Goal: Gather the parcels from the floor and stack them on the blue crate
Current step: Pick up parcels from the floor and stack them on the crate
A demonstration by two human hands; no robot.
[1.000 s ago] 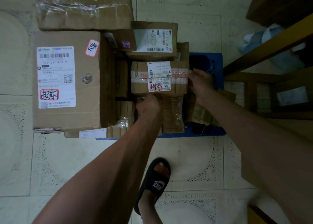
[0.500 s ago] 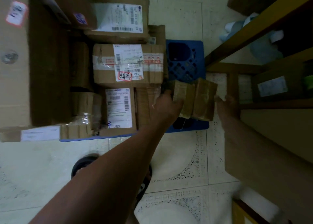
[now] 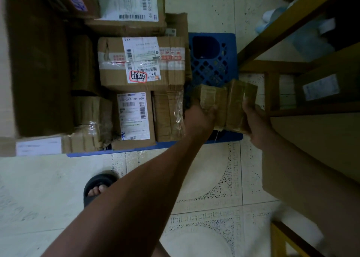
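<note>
A blue crate (image 3: 213, 60) lies flat on the tiled floor, its lattice bare at the right end. Several brown parcels are stacked on its left part, among them a taped box marked 843 (image 3: 142, 62) and a labelled box (image 3: 134, 118) in front of it. Over the crate's right front corner I hold two small tape-wrapped parcels side by side. My left hand (image 3: 198, 118) grips the left small parcel (image 3: 211, 103). My right hand (image 3: 255, 124) grips the right small parcel (image 3: 240, 103).
A large cardboard box (image 3: 39, 62) fills the left side. A yellow wooden shelf frame (image 3: 282, 27) with a boxed item (image 3: 319, 87) stands at the right, close to the crate. My foot in a black sandal (image 3: 97, 186) rests on the tiles below.
My hands left the taped box and took up the two small parcels at the crate's right front corner. The view swung right. In the last half second the parcels barely moved.
</note>
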